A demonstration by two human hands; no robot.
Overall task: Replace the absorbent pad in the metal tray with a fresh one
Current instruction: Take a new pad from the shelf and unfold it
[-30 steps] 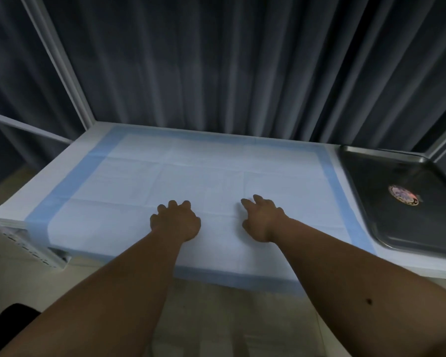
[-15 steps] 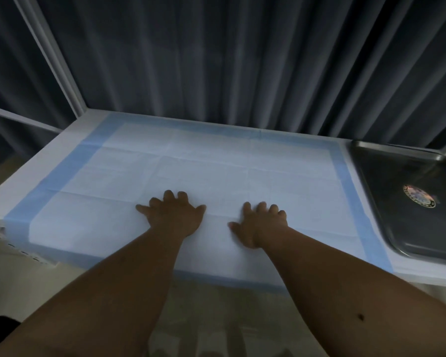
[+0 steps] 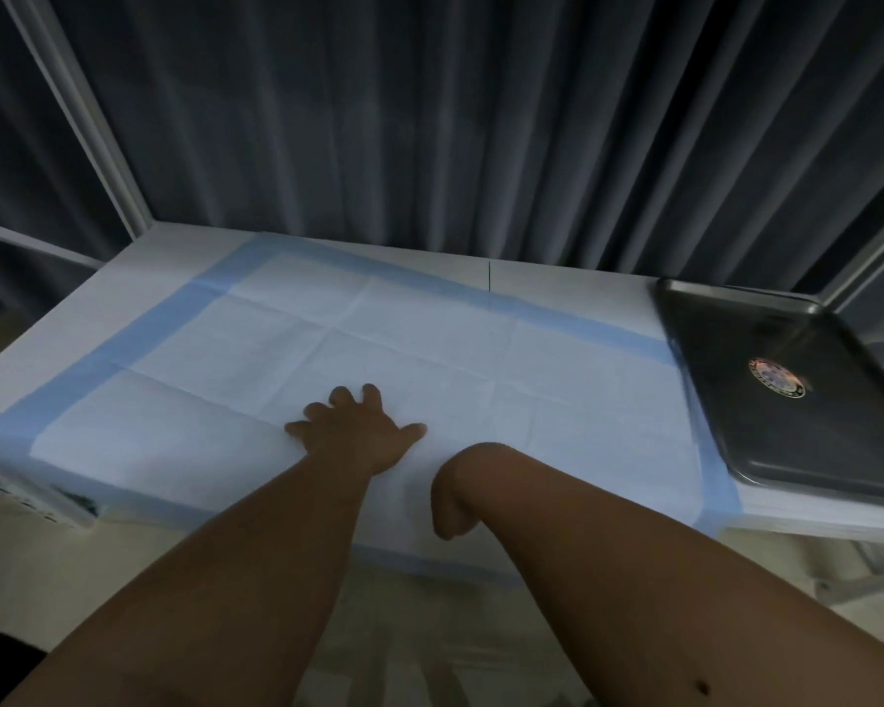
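Note:
A white absorbent pad (image 3: 430, 359) with a blue border lies spread flat on the white table (image 3: 557, 283). My left hand (image 3: 356, 433) presses on the pad near its front middle, palm down and fingers spread. Just to the right, my right hand (image 3: 452, 494) is bent down at the wrist over the pad's front part; its fingers point downward and are mostly hidden. The dark metal tray (image 3: 725, 349) sits at the table's right end with a round sticker (image 3: 776, 378) inside. No pad shows in the tray. The pad's right border reaches the tray's left rim.
A dark pleated curtain (image 3: 430, 119) hangs close behind the table. White frame posts (image 3: 88, 130) rise at the back left corner, and another post (image 3: 868, 267) stands at the right. The table's front edge drops to a pale floor (image 3: 123, 563).
My right hand has drawn back from lying flat on the pad and now hangs bent at the wrist near the front. The left hand stays flat, fingers spread wider. The view has swung left.

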